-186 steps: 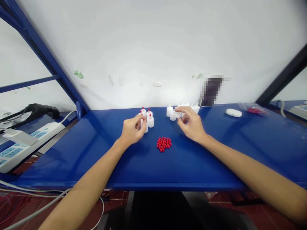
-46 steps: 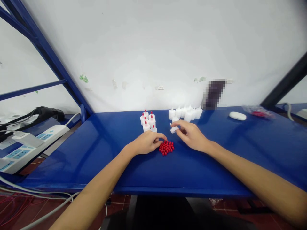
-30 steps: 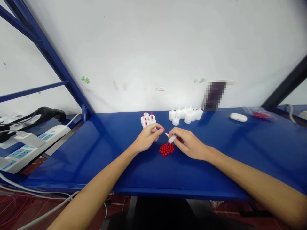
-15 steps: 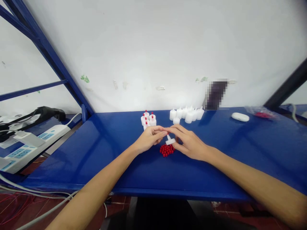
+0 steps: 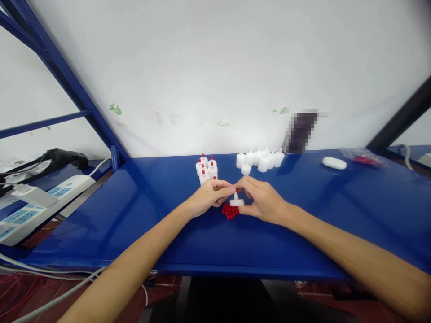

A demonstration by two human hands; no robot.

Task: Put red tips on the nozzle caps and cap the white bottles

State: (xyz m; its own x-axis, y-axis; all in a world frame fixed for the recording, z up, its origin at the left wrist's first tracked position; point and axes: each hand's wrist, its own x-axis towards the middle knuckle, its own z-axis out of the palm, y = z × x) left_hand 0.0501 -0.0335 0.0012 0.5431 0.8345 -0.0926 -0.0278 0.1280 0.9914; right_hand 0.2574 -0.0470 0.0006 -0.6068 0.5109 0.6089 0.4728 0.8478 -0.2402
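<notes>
A white nozzle cap, wide base down and spout up, is held between my two hands just above the table. My left hand pinches a small red tip cap at the top of the spout, thumb and index finger closed. My right hand grips the nozzle cap, its thumb by the base and its index finger bent near the spout's top. Under the hands lies a pile of small red tip caps. Behind my left hand stand several white nozzle caps with red tips, partly hidden by it.
Several white nozzle caps without red tips stand at the back by the wall. On the right are a white oval case and a clear bag with red pieces. A power strip with cables lies left of the blue table.
The nozzle cap has gone from tilted to nearly upright. My right index finger is bent more, with its tip closer to the spout's top. The view has shifted slightly.
</notes>
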